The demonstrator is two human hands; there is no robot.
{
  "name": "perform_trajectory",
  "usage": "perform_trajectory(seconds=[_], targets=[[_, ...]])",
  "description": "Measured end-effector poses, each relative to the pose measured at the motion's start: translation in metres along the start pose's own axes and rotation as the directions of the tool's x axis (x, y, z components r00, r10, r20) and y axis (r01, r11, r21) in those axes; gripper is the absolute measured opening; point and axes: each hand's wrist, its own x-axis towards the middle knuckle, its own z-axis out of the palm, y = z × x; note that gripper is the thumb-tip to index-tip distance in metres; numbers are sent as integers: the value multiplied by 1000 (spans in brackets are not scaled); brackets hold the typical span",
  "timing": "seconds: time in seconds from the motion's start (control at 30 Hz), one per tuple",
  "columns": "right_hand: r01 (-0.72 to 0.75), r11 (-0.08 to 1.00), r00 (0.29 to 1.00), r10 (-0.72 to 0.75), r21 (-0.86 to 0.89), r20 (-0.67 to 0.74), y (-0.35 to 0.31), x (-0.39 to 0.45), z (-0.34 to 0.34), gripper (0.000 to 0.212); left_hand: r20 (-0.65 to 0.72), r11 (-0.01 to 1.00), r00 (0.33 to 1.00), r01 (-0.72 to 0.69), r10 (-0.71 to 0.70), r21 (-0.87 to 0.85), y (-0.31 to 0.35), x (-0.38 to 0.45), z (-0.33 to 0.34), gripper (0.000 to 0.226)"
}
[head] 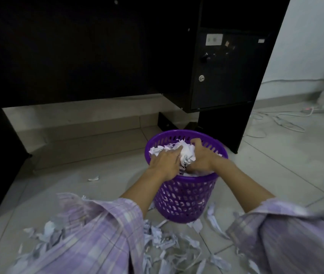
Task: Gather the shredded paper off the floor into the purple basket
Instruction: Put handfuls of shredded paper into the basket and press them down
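The purple basket stands upright on the tiled floor, its mouth heaped with white shredded paper. Both my hands are over the mouth, holding a wad of shredded paper between them. My left hand grips the wad from the left and my right hand curls round it from the right. More shredded paper lies scattered on the floor in front of the basket, between my purple checked sleeves. A single scrap lies apart on the left.
A black desk with a locked cabinet door stands right behind the basket, its side panel close at the right. White cables and a power strip lie on the floor at the far right.
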Motion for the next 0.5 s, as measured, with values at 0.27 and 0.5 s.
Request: perform_trajectory(seconds=[0.27,0.5], targets=[[157,933,981,-110,-323,158,0,-15,-6,65,117,989,990,61,-77,133,4,9,1,53],[91,886,956,49,-454,288,0,3,17,65,144,956,984,64,-109,285,10,7,3,52]])
